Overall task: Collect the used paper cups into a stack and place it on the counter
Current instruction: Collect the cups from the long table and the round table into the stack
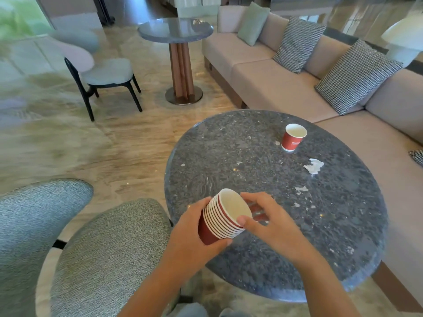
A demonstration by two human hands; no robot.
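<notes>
Presently, left hand (192,234) is gripping the cup stack (223,217) above the desk (251,156); right hand (272,221) is pinching its rim. Single cup (293,138) is standing at the desk's far side.

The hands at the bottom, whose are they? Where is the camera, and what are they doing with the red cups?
They belong to a person wearing a wide-angle camera on their head, so you see what they see, looking down. The left hand grips a stack of red paper cups, tilted over the round stone table. The right hand pinches the top cup's rim. One more red paper cup stands alone farther across the table, near torn paper scraps.
</notes>
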